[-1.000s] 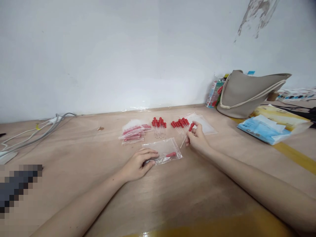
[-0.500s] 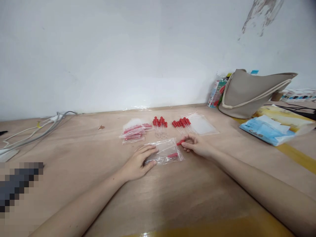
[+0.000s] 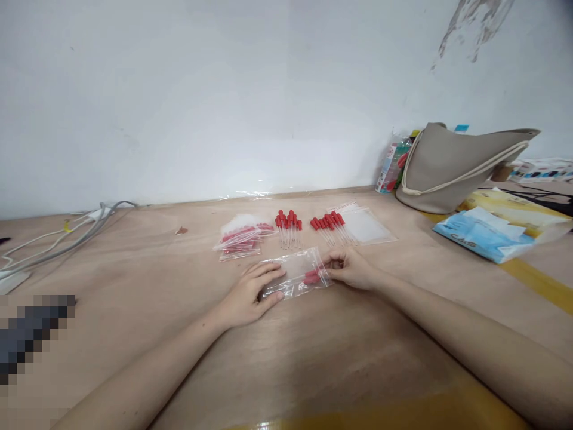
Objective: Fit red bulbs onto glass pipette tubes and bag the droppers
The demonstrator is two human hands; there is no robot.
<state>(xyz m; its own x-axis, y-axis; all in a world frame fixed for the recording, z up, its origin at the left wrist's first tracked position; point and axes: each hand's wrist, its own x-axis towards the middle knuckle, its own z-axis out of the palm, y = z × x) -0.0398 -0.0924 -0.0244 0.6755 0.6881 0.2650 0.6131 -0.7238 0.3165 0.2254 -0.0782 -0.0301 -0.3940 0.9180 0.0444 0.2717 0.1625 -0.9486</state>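
On the table lies a clear zip bag [image 3: 290, 286], its mouth toward the right. My left hand [image 3: 253, 297] rests on the bag's left end, fingers stretched and thumb apart, pressing it flat. Inside, near the mouth, two droppers with red bulbs [image 3: 311, 278] lie close together. My right hand [image 3: 351, 269] is closed in a pinch at the mouth, on the bulb end of one dropper; its fingertips are partly hidden by the plastic. Just beyond are two groups of loose droppers with red bulbs and clear stems, one in the middle [image 3: 289, 222] and one at right [image 3: 329, 222].
Filled zip bags [image 3: 242, 242] are piled behind my left hand. Flat clear bags [image 3: 369, 226] lie at the right. Farther right are a tissue pack [image 3: 483, 235] and a grey bag [image 3: 461, 167] against the wall. Cables [image 3: 96, 224] run along the left.
My right hand has moved slightly left to the bag's mouth. The dropper it held outside now lies mostly within the bag, beside the other one. My left hand stays in place.
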